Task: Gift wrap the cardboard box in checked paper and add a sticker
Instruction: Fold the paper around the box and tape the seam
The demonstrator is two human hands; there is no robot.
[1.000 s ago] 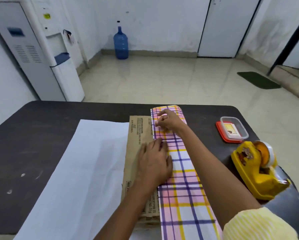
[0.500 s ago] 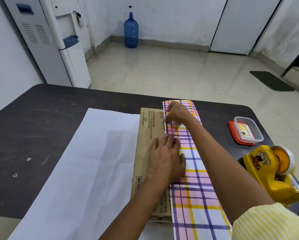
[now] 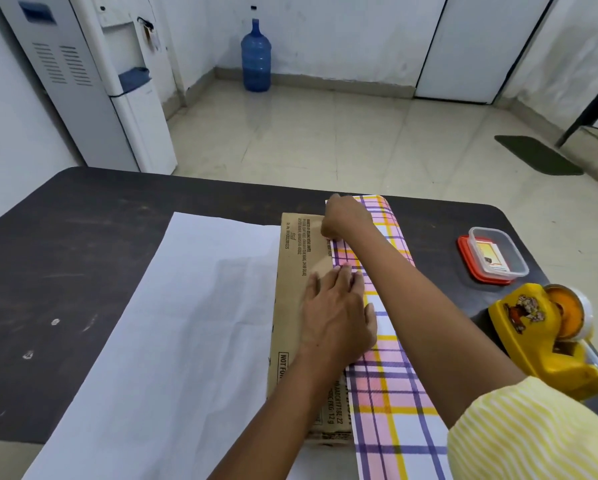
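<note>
— While the left hand [image 3: 339, 317] lies flat, fingers straight, on the seam where the checked paper [image 3: 387, 375] laps over the cardboard box [image 3: 295, 271], what is the right hand [image 3: 346, 220] doing?
— Fingers curled down on the paper's edge at the box's far end. Pinching or only pressing: cannot tell, fingertips hidden under the knuckles.
— Change from half a second ago?
— Right hand has slid a little farther along the edge. Its knuckles now overlap the box's far rim, where before they sat just inside it. Left hand unchanged, same flat press mid-length.
— Box position?
— Lying lengthwise on the paper's white underside [image 3: 186, 323], in the middle of the table [image 3: 65, 265]. The checked flap covers its right part; bare printed cardboard shows on the left.
— Other items?
— Yellow tape dispenser [image 3: 546, 337] near the right table edge. Clear tub [image 3: 498, 251] on a red lid [image 3: 465, 254] just beyond it, well apart from the box. Neither has moved.
</note>
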